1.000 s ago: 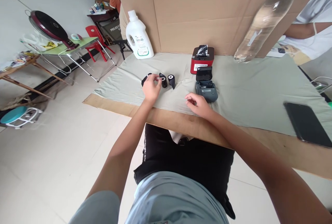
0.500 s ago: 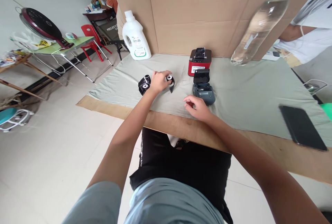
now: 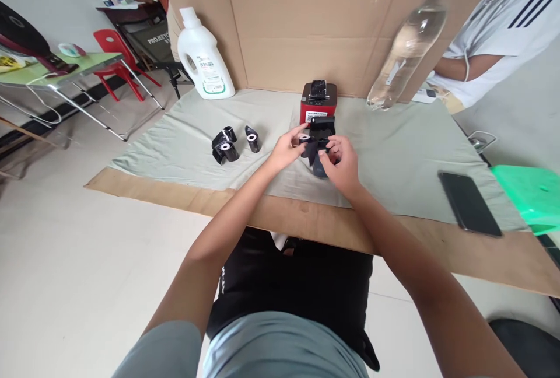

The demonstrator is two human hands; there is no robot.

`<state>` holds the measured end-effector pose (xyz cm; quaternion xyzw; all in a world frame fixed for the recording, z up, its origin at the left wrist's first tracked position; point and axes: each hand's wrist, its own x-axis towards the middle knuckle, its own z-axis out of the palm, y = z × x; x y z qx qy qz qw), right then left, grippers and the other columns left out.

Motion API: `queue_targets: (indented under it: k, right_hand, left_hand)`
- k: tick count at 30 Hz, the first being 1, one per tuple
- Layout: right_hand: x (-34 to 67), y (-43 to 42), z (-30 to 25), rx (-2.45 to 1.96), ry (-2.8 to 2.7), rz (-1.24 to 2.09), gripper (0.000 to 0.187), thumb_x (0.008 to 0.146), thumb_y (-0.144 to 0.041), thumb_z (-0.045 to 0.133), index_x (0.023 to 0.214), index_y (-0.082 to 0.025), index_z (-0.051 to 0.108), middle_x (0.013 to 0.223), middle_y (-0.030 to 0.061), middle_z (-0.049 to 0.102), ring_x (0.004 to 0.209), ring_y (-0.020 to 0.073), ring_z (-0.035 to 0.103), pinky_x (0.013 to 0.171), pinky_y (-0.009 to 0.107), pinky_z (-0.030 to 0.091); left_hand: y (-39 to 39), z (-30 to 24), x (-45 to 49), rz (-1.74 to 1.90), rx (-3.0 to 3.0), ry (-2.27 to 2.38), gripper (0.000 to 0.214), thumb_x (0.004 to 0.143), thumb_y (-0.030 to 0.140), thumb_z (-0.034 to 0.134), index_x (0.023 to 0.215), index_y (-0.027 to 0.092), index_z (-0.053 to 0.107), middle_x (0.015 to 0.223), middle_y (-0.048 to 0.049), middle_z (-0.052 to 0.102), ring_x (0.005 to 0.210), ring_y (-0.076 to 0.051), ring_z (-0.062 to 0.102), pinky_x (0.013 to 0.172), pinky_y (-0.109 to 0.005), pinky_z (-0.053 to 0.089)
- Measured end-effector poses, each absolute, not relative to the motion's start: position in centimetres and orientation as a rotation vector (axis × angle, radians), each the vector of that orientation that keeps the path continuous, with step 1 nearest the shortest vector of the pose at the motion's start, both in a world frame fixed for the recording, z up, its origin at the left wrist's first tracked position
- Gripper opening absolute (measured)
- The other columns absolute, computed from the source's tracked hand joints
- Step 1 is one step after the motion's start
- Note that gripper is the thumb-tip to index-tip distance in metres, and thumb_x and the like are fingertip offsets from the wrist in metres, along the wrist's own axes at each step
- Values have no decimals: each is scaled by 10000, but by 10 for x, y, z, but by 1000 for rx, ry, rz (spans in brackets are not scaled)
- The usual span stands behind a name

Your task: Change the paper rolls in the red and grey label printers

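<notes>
My left hand (image 3: 286,149) pinches a small black-wrapped paper roll (image 3: 305,141) just in front of the grey label printer (image 3: 321,133), whose lid stands open. My right hand (image 3: 343,162) meets it from the right, its fingers curled on the same roll's black wrapping and covering most of the printer's body. Two more black-wrapped rolls lie to the left on the grey-green cloth (image 3: 394,150): one (image 3: 224,147) nearer the edge, another (image 3: 252,139) beside it. A red printer (image 3: 318,103) stands right behind the grey one.
A cardboard wall (image 3: 306,22) backs the table. A white detergent jug (image 3: 202,56) stands at the back left, a clear water bottle (image 3: 406,45) at the back right. A black phone (image 3: 469,202) lies at the right. A person in a white striped shirt (image 3: 494,34) sits at far right; a green stool (image 3: 531,194) is beside the table.
My left hand has lifted one roll from the group and carried it right to the grey printer. My right hand has come up to meet it. The view has shifted right.
</notes>
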<state>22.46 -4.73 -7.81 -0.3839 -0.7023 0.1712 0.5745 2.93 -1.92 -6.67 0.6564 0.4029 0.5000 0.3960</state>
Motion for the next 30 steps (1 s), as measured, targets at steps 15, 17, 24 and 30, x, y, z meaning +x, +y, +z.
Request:
queue_targets:
  k: [15, 17, 24, 30]
  right_hand:
    - [236, -41, -70, -1011, -1771, 371, 319, 839, -229, 634, 1155, -259, 667, 1039, 65, 653, 782, 197, 608, 651, 359, 527]
    - [239, -40, -67, -986, -1855, 365, 314, 854, -232, 642, 1164, -268, 675, 1076, 75, 659, 839, 220, 621, 695, 381, 539]
    - [243, -37, -68, -1046, -1845, 393, 259, 1005, -475, 573, 1131, -263, 652, 1017, 66, 688, 911, 233, 656, 779, 388, 542]
    - [245, -33, -73, -987, -1816, 462, 346, 994, -537, 587, 1178, -251, 650, 1061, 74, 691, 927, 230, 654, 771, 377, 533]
  left_hand:
    - [-8, -66, 57, 1036, 2324, 799, 759, 910, 189, 604, 1619, 224, 334, 1487, -167, 536, 1351, -307, 567, 1174, -459, 439]
    - [-13, -64, 57, 1052, 2283, 812, 712, 897, 181, 618, 1568, 219, 382, 1467, -161, 554, 1344, -309, 572, 1161, -452, 451]
    - [-22, -60, 48, 1190, 2193, 919, 262, 905, 239, 676, 1161, 194, 643, 1215, -117, 678, 1153, -282, 641, 1027, -400, 500]
    - [-22, -70, 45, 1222, 1992, 915, 317, 917, 361, 714, 1177, 191, 655, 1153, -81, 728, 998, -228, 681, 927, -330, 509]
